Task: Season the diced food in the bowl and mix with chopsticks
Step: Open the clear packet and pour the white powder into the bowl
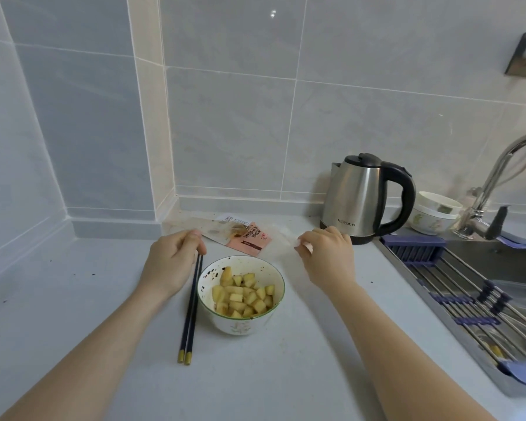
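A white bowl with a green rim stands on the grey counter and holds yellow diced food flecked with dark seasoning. Just left of the bowl lies a pair of dark blue chopsticks with yellow ends. My left hand pinches their far tips with thumb and fingers. My right hand hovers to the right of and beyond the bowl, fingers curled loosely, nothing clearly in it. A torn pink seasoning packet lies flat behind the bowl.
A steel electric kettle stands at the back right. Beyond it sit stacked white bowls and a faucet. A sink with a roll-up drying rack fills the right side. Tiled walls close off the back and left.
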